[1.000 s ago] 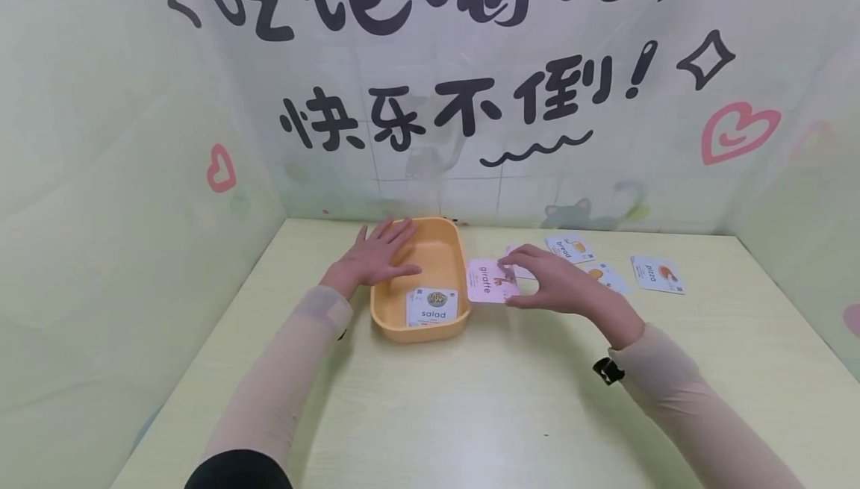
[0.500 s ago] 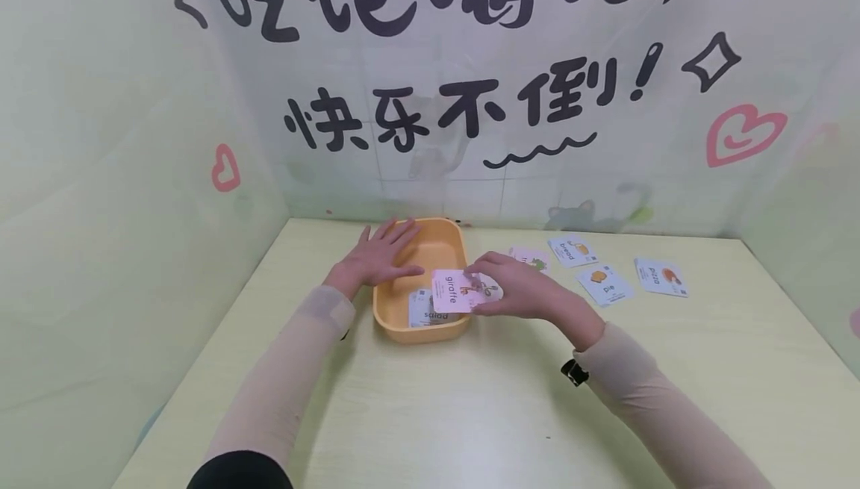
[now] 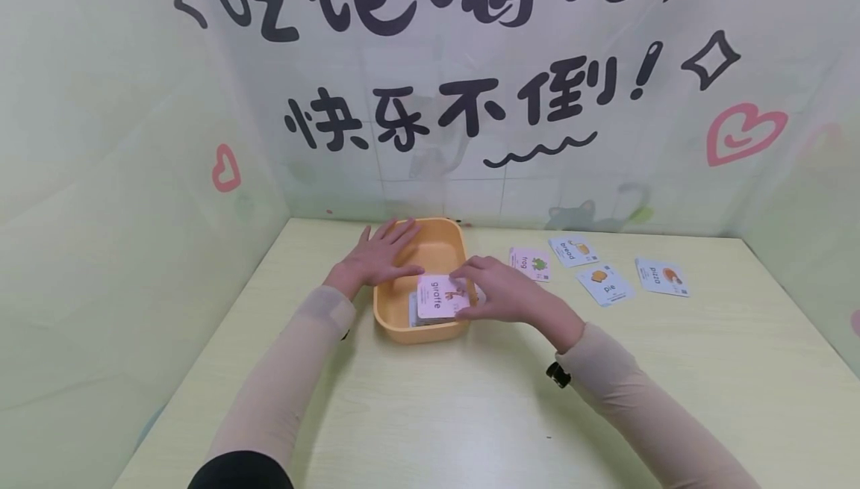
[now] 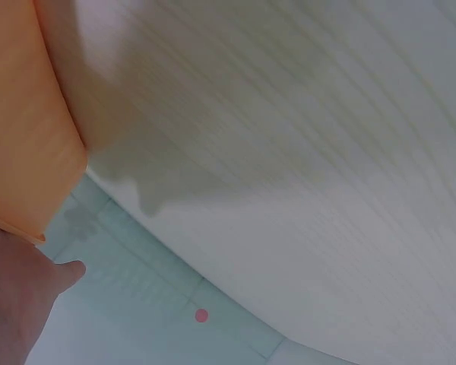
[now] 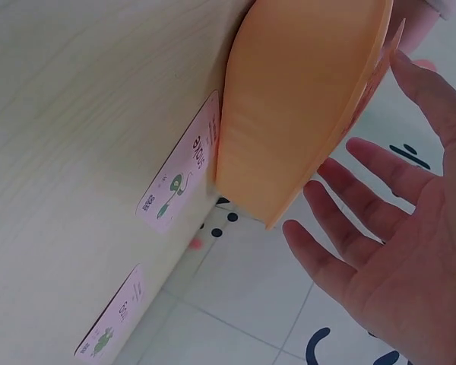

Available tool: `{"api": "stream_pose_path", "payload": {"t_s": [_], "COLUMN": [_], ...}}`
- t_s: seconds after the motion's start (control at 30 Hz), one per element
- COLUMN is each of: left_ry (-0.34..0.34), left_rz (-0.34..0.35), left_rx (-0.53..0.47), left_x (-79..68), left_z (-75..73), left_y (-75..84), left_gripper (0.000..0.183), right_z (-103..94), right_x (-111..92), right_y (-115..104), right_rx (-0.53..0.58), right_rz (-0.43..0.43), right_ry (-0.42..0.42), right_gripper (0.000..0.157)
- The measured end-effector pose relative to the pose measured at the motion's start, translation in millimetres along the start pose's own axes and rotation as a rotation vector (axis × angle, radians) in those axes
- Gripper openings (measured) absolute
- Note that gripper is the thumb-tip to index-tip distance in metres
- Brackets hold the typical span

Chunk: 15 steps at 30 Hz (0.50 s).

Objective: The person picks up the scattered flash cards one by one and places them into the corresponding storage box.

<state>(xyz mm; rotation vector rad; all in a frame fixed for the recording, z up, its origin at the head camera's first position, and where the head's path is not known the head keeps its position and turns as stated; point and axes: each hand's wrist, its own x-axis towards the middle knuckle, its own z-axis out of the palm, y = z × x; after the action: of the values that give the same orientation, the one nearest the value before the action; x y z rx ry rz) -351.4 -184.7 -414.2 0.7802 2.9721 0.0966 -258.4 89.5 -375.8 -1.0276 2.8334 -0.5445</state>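
Observation:
My left hand (image 3: 376, 256) rests with spread fingers over the left rim of an orange plastic basket (image 3: 419, 335); part of that hand also shows beside the basket wall (image 4: 26, 137) in the left wrist view. At the basket's right side, my right hand (image 3: 500, 291) holds a pink giraffe card (image 3: 437, 296) by its right edge, between thumb and fingers. The card lies over a pale blue card (image 3: 413, 310) in the basket, covering most of it. In the right wrist view, my right thumb (image 5: 429, 87) meets the card's thin edge, and the other fingers are near the rim.
On the table right of the basket lie a pink frog card (image 3: 529, 263) and blue bread (image 3: 572, 251), pie (image 3: 606, 285) and pizza (image 3: 662, 277) cards. A pink snake card (image 5: 178, 171) lies against the basket's outer wall. A printed sheet (image 3: 430, 198) stands behind the table.
My right hand has carried the giraffe card leftward and lowered it over the salad card in the basket. The frog card has come into full view. My left hand has stayed put.

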Motion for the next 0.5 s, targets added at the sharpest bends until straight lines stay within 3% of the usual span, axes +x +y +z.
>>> {"api": "stream_pose_path", "payload": {"t_s": [0.5], "left_ry": [-0.012], "left_rz": [-0.003], "left_rx": [0.007], "left_x": [-1.5], "left_z": [-3.2], "left_y": [2.6], "left_gripper": [0.092], "right_z": [3.2], "right_x": [0.7], "right_y": [-0.7], "right_rx": [0.003], "right_rz": [0.028], "right_ry": [-0.017], "right_gripper": [0.065]}}
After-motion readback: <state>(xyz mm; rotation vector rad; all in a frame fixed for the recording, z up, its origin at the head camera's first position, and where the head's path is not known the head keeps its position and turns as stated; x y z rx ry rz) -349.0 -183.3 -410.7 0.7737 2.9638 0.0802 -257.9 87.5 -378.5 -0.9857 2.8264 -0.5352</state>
